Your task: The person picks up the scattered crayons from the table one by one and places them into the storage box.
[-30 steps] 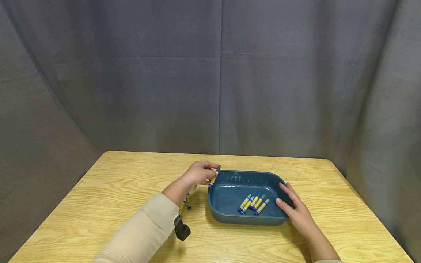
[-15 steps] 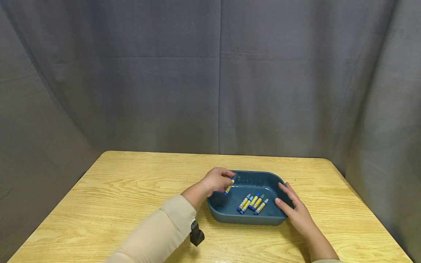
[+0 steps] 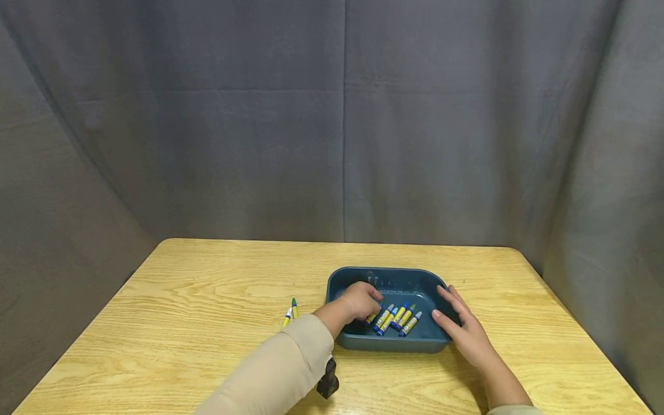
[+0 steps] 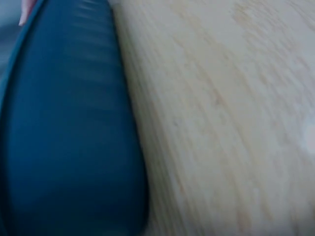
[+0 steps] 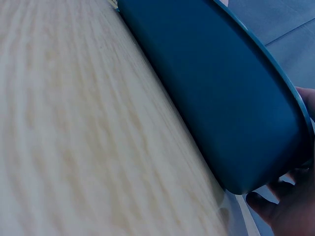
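Left hand (image 3: 361, 301) has come lower and further right since half a second ago, carrying its crayon (image 3: 370, 318) from up by the rim to near the tray floor; two crayons on the worktop (image 3: 207, 323), hidden then by the arm, show again.

Hand states: left has its fingers bent down and nearly closed, pinching the crayon; the fingers cover most of the contact. Right hand (image 3: 471, 337) grips the right end of the tray (image 3: 392, 344), thumb over the rim, some fingers outside the wall.

Handling, my guess: crayon light and stiff but brittle, liable to snap if levered. I'd pinch mid-barrel on the paper wrap, off the waxy tip. It'd roll if let go from high. Tray looks rigid and smooth, likely to slide if nudged; best held by the rim.

Contents: five crayons in a loose slanted cluster, right of the pinched one. Outside, left of the tray: a green crayon (image 3: 294, 308) and a white-tipped one (image 3: 287, 318), close together.
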{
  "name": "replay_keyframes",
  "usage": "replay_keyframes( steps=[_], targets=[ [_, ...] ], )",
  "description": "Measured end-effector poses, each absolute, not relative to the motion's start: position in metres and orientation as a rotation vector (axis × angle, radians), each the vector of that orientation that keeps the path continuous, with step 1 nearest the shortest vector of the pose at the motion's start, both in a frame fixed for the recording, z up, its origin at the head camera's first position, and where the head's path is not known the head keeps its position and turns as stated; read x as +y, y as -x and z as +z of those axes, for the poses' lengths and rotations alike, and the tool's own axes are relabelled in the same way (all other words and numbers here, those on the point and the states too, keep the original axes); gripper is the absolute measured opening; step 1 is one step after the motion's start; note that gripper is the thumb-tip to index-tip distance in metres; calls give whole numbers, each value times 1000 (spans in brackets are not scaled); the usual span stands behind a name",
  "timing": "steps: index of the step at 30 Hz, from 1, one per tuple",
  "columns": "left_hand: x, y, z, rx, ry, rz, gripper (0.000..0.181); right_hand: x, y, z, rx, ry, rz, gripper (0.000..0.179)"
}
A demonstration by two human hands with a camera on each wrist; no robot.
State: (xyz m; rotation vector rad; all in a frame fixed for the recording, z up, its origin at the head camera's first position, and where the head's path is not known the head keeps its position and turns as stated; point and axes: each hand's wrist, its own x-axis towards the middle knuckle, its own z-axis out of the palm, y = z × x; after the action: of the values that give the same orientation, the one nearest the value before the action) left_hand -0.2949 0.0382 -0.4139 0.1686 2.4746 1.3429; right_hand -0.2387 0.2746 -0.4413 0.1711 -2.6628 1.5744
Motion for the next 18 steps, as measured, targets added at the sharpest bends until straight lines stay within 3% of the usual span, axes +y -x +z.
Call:
replay_keyframes(
  steps=[18],
  targets=[
    [40,294,-418,2615,-283,1062,22,273,238,-440,-2652,-186,1573,63]
  ],
)
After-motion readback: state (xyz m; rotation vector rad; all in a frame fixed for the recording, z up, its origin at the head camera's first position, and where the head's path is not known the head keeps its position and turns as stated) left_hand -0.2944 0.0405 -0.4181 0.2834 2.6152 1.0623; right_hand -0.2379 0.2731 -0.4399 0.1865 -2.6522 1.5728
